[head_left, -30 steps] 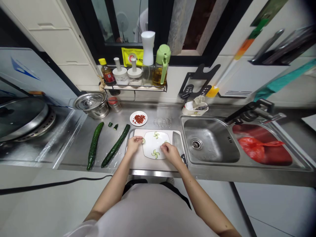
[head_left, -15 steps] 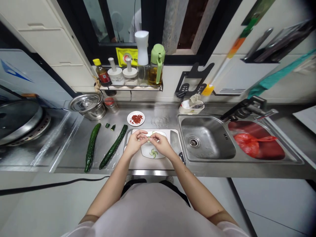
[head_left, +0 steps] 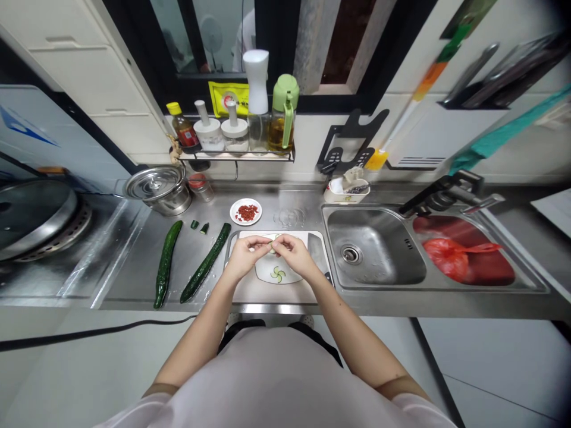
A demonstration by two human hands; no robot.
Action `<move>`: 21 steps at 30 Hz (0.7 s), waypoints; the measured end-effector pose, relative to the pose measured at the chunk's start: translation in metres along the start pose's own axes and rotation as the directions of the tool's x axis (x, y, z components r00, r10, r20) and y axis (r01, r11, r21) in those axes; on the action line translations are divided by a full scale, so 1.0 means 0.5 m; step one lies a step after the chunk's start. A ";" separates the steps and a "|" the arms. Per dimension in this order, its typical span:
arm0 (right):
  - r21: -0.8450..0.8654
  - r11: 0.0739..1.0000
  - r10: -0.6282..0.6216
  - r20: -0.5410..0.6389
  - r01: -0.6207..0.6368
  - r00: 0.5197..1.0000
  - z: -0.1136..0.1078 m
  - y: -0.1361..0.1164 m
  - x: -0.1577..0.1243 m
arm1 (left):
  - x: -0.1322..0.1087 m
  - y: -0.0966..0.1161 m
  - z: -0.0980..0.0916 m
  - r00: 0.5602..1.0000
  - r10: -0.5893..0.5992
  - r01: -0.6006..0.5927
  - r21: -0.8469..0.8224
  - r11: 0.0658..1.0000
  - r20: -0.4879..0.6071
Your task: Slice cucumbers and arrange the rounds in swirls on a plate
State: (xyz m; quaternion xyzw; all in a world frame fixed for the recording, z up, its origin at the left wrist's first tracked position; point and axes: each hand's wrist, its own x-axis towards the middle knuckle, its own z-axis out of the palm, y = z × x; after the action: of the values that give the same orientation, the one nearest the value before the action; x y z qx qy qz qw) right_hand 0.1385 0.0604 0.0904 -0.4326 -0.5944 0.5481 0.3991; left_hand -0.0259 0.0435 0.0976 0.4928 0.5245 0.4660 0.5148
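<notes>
My left hand (head_left: 245, 255) and my right hand (head_left: 293, 254) meet over a white plate (head_left: 263, 273), fingertips pinched together. Between them is a small pale-green cucumber slice (head_left: 272, 246), mostly covered by the fingers. On the near part of the plate, thin cucumber slices (head_left: 278, 274) with dark green rims are laid out in a pinwheel. Beneath the plate lies a cutting board (head_left: 250, 295). A knife (head_left: 317, 255) with a broad blade rests along the board's right side, its dark handle partly behind my right wrist.
Two whole cucumbers (head_left: 206, 263) and small cut ends (head_left: 204, 228) lie left of the board. Behind it stands a saucer of red berries (head_left: 247, 212). A double sink (head_left: 375, 249) holding a red plastic bag (head_left: 446, 260) is at right. A lidded pot (head_left: 160, 190) and condiment shelf (head_left: 241, 156) stand behind.
Both hands have shifted slightly, and the fingers have closed in around the cucumber slice. The left fingers now lie flatter and closer together. The pinwheel of slices stays in place.
</notes>
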 end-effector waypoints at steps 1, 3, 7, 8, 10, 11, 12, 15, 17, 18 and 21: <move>-0.012 1.000 -0.012 -0.002 0.012 1.000 -0.001 -0.004 0.000 | -0.001 0.003 0.000 1.000 0.015 -0.015 0.018 1.000 0.002; -0.030 0.999 -0.039 -0.026 0.038 0.999 -0.002 -0.009 0.000 | -0.002 0.006 0.001 1.000 0.030 -0.030 0.034 0.999 -0.005; -0.051 0.997 -0.060 -0.043 0.058 0.997 -0.002 -0.011 -0.002 | -0.006 0.008 0.004 0.999 0.038 -0.037 0.044 0.998 -0.025; -0.054 0.997 -0.058 -0.037 0.056 0.998 -0.001 -0.010 -0.003 | -0.007 0.009 0.004 0.999 0.047 -0.046 0.055 0.997 -0.022; -0.055 0.997 -0.055 -0.031 0.053 0.998 -0.001 -0.010 -0.004 | -0.009 0.014 0.003 0.998 0.069 -0.069 0.088 0.994 -0.006; -0.056 0.997 -0.051 -0.028 0.049 0.998 -0.001 -0.010 -0.005 | -0.010 0.017 0.003 0.997 0.081 -0.081 0.107 0.991 0.006; -0.056 0.997 -0.045 -0.024 0.044 0.999 -0.001 -0.012 -0.005 | -0.011 0.020 0.002 0.996 0.090 -0.091 0.125 0.988 0.018; -0.052 0.998 -0.021 -0.007 0.020 1.000 -0.003 -0.019 -0.006 | -0.012 0.028 -0.001 0.993 0.114 -0.120 0.173 0.978 0.042; -0.035 0.999 -0.006 -0.001 0.006 1.000 -0.003 -0.023 -0.006 | -0.012 0.030 -0.003 0.991 0.126 -0.134 0.194 0.972 0.052; -0.023 1.000 0.001 0.002 -0.001 1.000 -0.003 -0.025 -0.006 | -0.012 0.030 -0.004 0.990 0.130 -0.139 0.201 0.970 0.056; 0.025 0.999 0.025 0.009 -0.026 1.000 -0.003 -0.028 -0.007 | -0.014 0.028 -0.005 0.989 0.134 -0.146 0.215 0.966 0.070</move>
State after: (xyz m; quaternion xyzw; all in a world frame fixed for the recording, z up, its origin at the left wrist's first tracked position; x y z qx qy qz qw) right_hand 0.1399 0.0573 0.1043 -0.4327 -0.5838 0.5624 0.3946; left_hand -0.0282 0.0379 0.1124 0.5949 0.5223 0.4267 0.4373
